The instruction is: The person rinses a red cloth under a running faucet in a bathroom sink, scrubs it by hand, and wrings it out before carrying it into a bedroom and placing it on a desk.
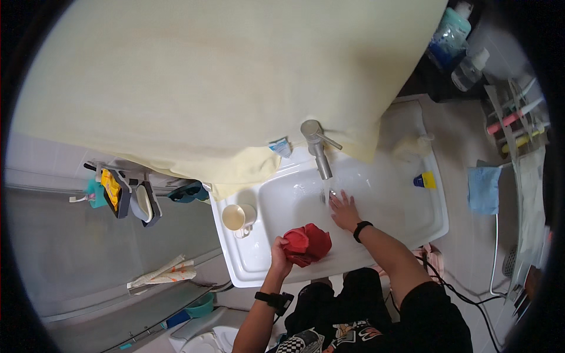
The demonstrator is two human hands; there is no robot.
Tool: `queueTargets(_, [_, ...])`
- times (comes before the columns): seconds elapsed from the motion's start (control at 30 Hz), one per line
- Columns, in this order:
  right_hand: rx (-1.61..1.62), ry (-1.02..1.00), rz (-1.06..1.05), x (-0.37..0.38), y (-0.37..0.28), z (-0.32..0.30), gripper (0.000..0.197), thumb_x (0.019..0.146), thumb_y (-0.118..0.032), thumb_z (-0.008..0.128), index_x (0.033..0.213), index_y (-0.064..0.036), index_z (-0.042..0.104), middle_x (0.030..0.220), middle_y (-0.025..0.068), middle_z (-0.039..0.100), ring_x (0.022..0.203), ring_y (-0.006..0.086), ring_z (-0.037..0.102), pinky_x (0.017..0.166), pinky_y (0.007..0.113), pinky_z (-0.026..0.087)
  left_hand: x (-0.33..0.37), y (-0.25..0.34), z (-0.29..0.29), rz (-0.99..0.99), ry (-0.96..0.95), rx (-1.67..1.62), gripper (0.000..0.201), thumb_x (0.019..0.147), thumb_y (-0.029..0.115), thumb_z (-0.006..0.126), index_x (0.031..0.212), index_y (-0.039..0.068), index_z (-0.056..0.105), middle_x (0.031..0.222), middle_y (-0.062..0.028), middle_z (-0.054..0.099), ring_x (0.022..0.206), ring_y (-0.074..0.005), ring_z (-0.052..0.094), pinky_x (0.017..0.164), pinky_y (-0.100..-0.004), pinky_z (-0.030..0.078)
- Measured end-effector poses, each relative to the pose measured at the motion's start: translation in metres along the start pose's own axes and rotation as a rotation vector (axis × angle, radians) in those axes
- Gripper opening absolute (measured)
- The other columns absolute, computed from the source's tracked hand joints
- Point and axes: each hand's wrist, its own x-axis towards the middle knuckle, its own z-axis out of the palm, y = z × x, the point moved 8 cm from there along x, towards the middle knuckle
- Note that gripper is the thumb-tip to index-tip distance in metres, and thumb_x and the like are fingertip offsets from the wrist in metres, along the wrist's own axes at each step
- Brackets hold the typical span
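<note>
My left hand [281,257] grips a bunched red cloth [306,244] over the front part of the white sink [359,240]. Fingers stretched out, my right hand [345,213] is down in the basin beside the drain, just below the faucet [319,152]. What looks like a thin stream of water falls from the spout near its fingertips. On the sink's left ledge stands a cream mug [234,217], its handle toward me.
A yellow-and-blue tube [425,180] lies on the sink's right side. Behind the faucet hangs a large cream cloth [235,76], with a small packet [281,147] at its lower edge. Soap holders [143,203] hang at left; a blue cloth [484,190] hangs at right.
</note>
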Motion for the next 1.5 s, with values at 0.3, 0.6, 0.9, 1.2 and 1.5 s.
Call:
queueTargets(0.3, [0.014,0.165,0.018,0.017,0.007,0.005,0.057,0.092,-0.037,0.050,0.140,-0.0081,0.043,0.157,0.0062,0.017,0.143,0.0447,0.007,0.108,0.065,0.022,0.009,-0.016,-0.011,0.016,-0.028,0.080,0.054,0.076,0.031,0.043,0.120,0.001,0.055,0.119,-0.0132,0.061,0.110,-0.0317,0.056,0.099,-0.0465,0.042])
queueTargets(0.6, [0.062,0.070,0.078,0.001,0.012,0.006,0.055,0.096,-0.041,0.044,0.144,-0.0140,0.039,0.159,0.0050,0.012,0.145,0.0402,0.001,0.109,0.065,0.018,-0.004,-0.015,-0.021,0.031,0.007,0.051,0.052,0.075,0.030,0.043,0.118,0.002,0.055,0.117,-0.0133,0.061,0.110,-0.0323,0.056,0.099,-0.0478,0.043])
queueTargets(0.9, [0.015,0.015,0.160,0.013,0.007,0.019,0.062,0.096,-0.045,0.042,0.151,-0.0216,0.025,0.160,-0.0008,0.008,0.145,0.0379,-0.001,0.111,0.064,0.013,-0.007,-0.008,-0.013,0.033,-0.015,0.056,0.054,0.075,0.030,0.043,0.120,0.002,0.055,0.120,-0.0134,0.061,0.111,-0.0330,0.056,0.100,-0.0499,0.041])
queueTargets(1.2, [0.094,-0.183,0.106,0.019,0.017,0.004,0.061,0.097,-0.042,0.037,0.150,-0.0142,0.026,0.161,0.0032,0.003,0.144,0.0437,-0.006,0.108,0.070,0.012,-0.001,-0.015,-0.004,0.064,-0.092,0.031,0.056,0.076,0.030,0.042,0.123,0.002,0.054,0.122,-0.0132,0.060,0.112,-0.0327,0.056,0.101,-0.0488,0.041])
queueTargets(1.5, [1.001,-0.304,-0.080,-0.087,-0.033,-0.107,0.052,0.097,-0.035,0.044,0.139,-0.0037,0.043,0.133,0.0127,0.054,0.116,0.0231,0.055,0.099,0.035,0.042,-0.091,0.050,0.091,0.189,-0.280,0.300,0.052,0.091,0.034,0.046,0.134,0.005,0.046,0.126,-0.0108,0.057,0.118,-0.0238,0.054,0.100,-0.0370,0.043])
